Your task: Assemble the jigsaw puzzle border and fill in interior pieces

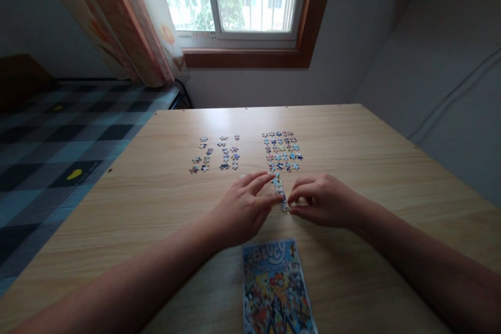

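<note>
A narrow strip of joined jigsaw puzzle pieces (278,188) lies on the wooden table, running toward me. My left hand (250,203) reaches over it from the left, fingers stretched out, with fingertips touching the strip's far end and its side. At the strip's near right end, my right hand (323,199) is closed in a pinch on a puzzle piece (288,209), which its fingers mostly hide. Closer to me lies a colourful picture sheet (276,287) with "Bluey" printed at the top.
Beyond my hands, loose puzzle pieces lie in a compact block (279,148) on the right and in looser groups (225,154) on the left. The wooden table (156,198) has a bed (78,130) to its left and a window (242,0) behind.
</note>
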`<state>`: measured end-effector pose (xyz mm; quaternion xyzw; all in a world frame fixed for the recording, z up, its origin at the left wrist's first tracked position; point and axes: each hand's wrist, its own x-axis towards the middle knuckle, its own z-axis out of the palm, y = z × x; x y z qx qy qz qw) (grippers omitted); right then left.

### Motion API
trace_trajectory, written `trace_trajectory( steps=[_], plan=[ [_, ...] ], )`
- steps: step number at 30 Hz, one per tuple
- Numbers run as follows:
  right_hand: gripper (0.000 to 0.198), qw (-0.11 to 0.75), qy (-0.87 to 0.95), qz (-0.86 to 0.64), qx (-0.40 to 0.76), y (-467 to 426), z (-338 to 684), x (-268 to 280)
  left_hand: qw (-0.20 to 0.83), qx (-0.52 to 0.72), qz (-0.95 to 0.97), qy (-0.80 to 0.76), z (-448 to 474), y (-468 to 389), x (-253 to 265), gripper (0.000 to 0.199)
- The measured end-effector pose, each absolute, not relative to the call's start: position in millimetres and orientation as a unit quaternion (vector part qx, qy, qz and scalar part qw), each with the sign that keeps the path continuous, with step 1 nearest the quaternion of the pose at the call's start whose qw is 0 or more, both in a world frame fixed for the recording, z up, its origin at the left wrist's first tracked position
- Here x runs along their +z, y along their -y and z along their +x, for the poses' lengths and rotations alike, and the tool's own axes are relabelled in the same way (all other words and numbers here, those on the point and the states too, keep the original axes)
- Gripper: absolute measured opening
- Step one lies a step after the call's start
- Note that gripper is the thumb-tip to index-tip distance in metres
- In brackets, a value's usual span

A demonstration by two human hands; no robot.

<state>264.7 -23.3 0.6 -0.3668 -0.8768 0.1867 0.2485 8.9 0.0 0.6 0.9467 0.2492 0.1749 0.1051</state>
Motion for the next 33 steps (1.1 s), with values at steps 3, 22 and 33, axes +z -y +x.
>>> trace_trajectory(
  steps=[3,22,33],
  plan=[
    [0.007,0.248,0.878,-0.367,0.183,23.3,263.3,0.1,0.101,0.166,0.948,-0.251,8.6,-1.0,-1.5,0.035],
    [0.011,0.26,0.875,-0.363,0.186,24.9,257.4,-3.3,0.065,0.169,0.952,-0.245,6.2,-3.8,-6.2,0.048],
    [0.013,0.277,0.863,-0.368,0.206,24.5,260.7,2.9,0.057,0.166,0.952,-0.25,5.2,-2.7,-6.1,0.053]
  ],
)
